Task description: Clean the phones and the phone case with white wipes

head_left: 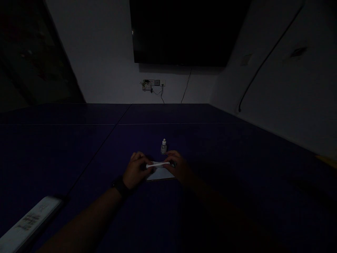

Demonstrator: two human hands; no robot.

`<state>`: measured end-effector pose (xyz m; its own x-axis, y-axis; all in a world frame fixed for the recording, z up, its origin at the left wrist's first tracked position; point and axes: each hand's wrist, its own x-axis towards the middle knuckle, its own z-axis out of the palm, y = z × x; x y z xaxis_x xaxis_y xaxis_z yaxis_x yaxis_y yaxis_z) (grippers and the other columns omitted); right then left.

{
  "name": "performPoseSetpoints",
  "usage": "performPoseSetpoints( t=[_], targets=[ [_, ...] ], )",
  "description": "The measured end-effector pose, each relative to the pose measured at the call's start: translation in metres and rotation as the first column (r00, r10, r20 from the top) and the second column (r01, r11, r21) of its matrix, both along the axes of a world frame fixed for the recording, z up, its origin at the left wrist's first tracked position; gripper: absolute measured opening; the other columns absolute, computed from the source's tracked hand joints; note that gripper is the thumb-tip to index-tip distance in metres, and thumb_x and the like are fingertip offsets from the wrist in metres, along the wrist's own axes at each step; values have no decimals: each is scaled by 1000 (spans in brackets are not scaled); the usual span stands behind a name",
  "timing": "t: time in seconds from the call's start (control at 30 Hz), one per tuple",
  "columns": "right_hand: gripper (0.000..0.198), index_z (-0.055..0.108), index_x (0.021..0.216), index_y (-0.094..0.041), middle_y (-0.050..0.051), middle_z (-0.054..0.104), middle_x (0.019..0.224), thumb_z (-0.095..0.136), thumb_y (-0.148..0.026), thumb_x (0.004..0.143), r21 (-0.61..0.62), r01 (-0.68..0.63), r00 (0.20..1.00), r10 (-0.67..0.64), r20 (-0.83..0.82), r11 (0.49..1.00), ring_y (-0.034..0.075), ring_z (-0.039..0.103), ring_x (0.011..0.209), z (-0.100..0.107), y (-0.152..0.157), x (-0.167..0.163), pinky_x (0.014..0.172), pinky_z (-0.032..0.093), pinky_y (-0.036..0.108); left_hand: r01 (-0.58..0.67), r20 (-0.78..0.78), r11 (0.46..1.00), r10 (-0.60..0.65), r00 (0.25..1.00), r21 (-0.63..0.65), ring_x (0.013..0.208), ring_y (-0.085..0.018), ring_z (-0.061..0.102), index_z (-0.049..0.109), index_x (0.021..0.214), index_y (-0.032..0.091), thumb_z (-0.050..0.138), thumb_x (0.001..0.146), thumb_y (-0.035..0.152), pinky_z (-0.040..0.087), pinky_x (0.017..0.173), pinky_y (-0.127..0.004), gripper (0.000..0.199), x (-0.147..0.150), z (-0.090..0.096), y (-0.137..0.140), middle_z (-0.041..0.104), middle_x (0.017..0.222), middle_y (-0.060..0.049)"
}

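Observation:
My left hand (136, 169), with a dark watch (120, 185) on its wrist, pinches one end of a thin white strip (158, 164). The other end is pinched between the fingers of my right hand (179, 167). Stretched level between both hands, the strip looks slightly wider at its ends; its exact kind is too dim to tell. Beneath it lies a flat white pad or sheet (160, 174), partly covered by my fingers. A small bottle with a white dropper-like cap (164, 147) stands upright just beyond, close to my right fingertips.
The room is very dark. A long white box-like object (31, 221) lies at the lower left of the purple surface (147, 211). Against the back wall are sockets with cables (157, 83), below a large dark screen (189, 31). A black cable (271, 52) runs down the right wall.

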<state>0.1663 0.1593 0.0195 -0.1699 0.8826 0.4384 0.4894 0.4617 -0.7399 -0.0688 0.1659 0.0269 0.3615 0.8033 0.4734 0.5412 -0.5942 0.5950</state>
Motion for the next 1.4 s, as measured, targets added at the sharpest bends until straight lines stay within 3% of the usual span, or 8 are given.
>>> performPoseSetpoints(
  t=[0.17, 0.3, 0.47, 0.63, 0.83, 1.07, 1.23, 1.4],
  targets=[
    [10, 68, 88, -21, 1, 71, 80, 62, -29, 87, -4, 44, 999, -44, -5, 999, 18, 68, 73, 5, 0, 2, 67, 53, 29, 98, -32, 995, -98, 995, 7, 105, -24, 60, 67, 93, 24, 68, 90, 34, 46, 95, -42, 11, 2, 2, 0, 70, 106, -4],
    [12, 68, 94, -20, 6, 69, 92, 58, -24, 89, 88, 137, 990, -140, 20, 987, 20, 66, 83, 18, -6, 8, 77, 52, 33, 118, -65, 993, -117, 991, 12, 113, -29, 58, 62, 118, 23, 76, 83, 47, 46, 97, -45, 44, 0, -1, 1, 67, 119, -7],
    [25, 65, 105, -19, 8, 68, 101, 63, -7, 84, 176, 17, 853, -106, 511, 984, 24, 63, 97, 16, -14, -6, 83, 49, 35, 130, -313, 991, -132, 941, -27, 118, -37, 54, 52, 136, 24, 89, 56, 65, 44, 99, -50, 97, -6, -14, 5, 62, 129, -12],
    [9, 66, 91, -20, 5, 71, 97, 72, -14, 86, 129, -128, 784, 20, 620, 983, 23, 62, 98, 4, -16, -23, 86, 47, 36, 131, -352, 990, -143, 925, -60, 114, -35, 57, 51, 137, 24, 83, 65, 67, 43, 97, -49, 90, -8, -24, 8, 64, 125, -11],
    [20, 68, 112, -20, 7, 69, 125, 66, -31, 96, 126, -425, 693, 233, 683, 896, 22, 61, 110, 7, -20, -11, 97, 44, 38, 135, -349, 989, -147, 925, -59, 110, -33, 58, 51, 134, 25, 79, 70, 68, 42, 96, -46, 83, -7, -25, 9, 65, 123, -10],
    [37, 65, 119, -16, 13, 68, 117, 63, -44, 96, 106, -235, 645, 73, 761, 966, 28, 61, 101, 4, -28, -10, 87, 47, 42, 143, -333, 988, -152, 931, -52, 108, -31, 58, 56, 127, 26, 81, 70, 66, 43, 93, -45, 74, -8, -24, 10, 65, 120, -8],
    [46, 60, 125, -15, 13, 66, 124, 66, -47, 93, 100, -310, 666, 141, 732, 945, 29, 59, 106, 9, -33, -15, 91, 46, 43, 139, -326, 989, -150, 933, -58, 109, -31, 57, 59, 122, 26, 84, 69, 58, 43, 94, -44, 67, -8, -22, 10, 63, 119, -7],
    [34, 62, 120, -16, 13, 68, 117, 63, -39, 96, 68, -261, 667, 128, 734, 963, 28, 60, 101, 12, -29, -15, 88, 47, 44, 104, -315, 993, -118, 942, -58, 108, -31, 57, 60, 120, 27, 85, 64, 63, 42, 94, -45, 71, -9, -24, 12, 64, 118, -7]
  ],
)
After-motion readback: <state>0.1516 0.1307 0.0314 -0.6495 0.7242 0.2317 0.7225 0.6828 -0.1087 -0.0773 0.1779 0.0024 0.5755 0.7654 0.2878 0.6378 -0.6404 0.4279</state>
